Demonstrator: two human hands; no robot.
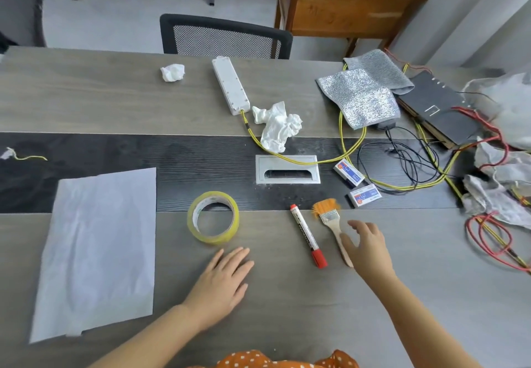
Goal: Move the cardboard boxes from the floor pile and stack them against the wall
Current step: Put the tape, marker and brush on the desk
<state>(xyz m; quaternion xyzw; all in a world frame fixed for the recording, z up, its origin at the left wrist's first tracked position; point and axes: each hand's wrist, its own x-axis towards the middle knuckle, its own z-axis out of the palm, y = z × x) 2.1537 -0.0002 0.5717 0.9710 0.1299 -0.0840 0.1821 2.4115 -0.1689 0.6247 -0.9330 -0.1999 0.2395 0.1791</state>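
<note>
Touching brush (333, 224) handle, right hand (369, 248) fingers spread.

On the grey wooden counter (86, 103) lie a yellow tape roll (213, 217), a red marker (308, 235), an orange-bristled brush (330, 218) right of it, and a white paper sheet (97, 250) at the left.

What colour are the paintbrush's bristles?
Orange, on the paintbrush under the right hand; head view.

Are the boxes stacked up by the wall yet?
Not that I can see. No cardboard boxes show here, so nothing looks done. The person sits at a table: left hand flat on it, right hand on the paintbrush handle, beside a red marker. All the box moving looks left.
</note>
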